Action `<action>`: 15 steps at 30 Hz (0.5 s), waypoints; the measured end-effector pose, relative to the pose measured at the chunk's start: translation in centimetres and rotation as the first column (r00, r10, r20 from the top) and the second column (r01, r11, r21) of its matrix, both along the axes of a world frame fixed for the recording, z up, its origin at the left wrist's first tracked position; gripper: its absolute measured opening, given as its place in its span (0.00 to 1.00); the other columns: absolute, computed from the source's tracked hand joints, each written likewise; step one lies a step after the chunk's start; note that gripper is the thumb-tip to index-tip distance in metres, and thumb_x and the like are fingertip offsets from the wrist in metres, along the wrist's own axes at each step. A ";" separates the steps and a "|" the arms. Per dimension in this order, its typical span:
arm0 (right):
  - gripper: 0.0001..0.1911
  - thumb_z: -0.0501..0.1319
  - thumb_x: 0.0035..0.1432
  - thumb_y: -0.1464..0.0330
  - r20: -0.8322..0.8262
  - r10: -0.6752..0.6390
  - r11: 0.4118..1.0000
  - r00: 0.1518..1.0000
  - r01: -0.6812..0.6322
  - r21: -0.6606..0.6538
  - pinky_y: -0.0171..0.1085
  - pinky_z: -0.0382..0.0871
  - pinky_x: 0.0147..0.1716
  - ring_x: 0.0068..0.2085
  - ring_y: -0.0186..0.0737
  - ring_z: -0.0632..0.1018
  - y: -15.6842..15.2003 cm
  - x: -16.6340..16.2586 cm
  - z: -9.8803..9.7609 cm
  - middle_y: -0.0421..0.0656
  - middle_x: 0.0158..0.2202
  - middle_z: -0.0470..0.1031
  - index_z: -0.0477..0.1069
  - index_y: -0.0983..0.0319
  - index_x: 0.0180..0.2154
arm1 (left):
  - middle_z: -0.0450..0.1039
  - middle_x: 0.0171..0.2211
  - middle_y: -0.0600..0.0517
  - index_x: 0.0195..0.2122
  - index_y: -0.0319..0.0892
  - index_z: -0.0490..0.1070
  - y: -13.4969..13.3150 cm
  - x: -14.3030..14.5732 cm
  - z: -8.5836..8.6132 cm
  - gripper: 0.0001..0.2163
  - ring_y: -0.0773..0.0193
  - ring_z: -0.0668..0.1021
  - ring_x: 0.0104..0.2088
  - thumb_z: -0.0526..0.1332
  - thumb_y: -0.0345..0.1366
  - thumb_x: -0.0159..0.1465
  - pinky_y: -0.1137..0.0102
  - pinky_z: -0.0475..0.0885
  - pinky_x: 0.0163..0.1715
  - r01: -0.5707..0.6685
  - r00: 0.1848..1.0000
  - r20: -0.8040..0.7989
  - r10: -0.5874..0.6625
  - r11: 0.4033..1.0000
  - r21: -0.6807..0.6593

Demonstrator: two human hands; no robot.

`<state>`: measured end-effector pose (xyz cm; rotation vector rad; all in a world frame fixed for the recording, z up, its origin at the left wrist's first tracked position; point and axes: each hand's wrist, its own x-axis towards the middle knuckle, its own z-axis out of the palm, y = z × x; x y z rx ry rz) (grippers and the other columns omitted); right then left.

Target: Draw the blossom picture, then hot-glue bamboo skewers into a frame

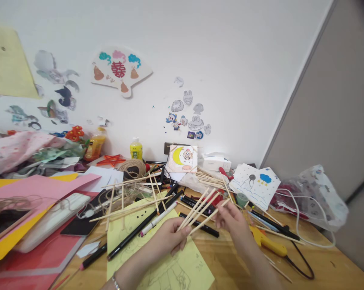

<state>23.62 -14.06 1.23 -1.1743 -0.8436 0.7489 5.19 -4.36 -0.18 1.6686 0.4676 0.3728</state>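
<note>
My left hand (170, 234) is closed round the lower ends of several thin wooden sticks (201, 210), which fan out up and to the right. At the upper end of the rightmost stick (209, 216), the fingers of my right hand (232, 219) are pinched on it. Beneath my left arm lies a yellow sheet (197, 268) with pencil drawings. A white marker (159, 218) and a long black marker (133, 233) rest across that sheet. Left of my hands, more sticks form an open crossed frame (124, 212). A yellow glue gun (271, 245) lies beside my right forearm.
Coloured paper (46, 189) and a white box-like device (53, 221) crowd the left. Twine (130, 168), a yellow-labelled bottle (136, 149), a moon picture (182, 158) and a tissue pack (216, 162) line the wall. A plastic bag (317, 197) and white cable (298, 209) lie right.
</note>
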 end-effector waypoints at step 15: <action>0.24 0.63 0.50 0.49 0.130 0.185 0.982 0.974 -0.178 -0.065 0.30 0.60 0.18 0.18 0.30 0.68 0.9 -3.3 -2.2 0.38 0.17 0.70 0.68 0.64 0.23 | 0.57 0.13 0.63 0.27 0.41 0.64 0.1 0.6 -0.7 0.26 0.76 0.56 0.11 0.56 0.63 0.53 0.76 0.50 0.11 -0.073 0.996 0.047 0.072 0.997 0.008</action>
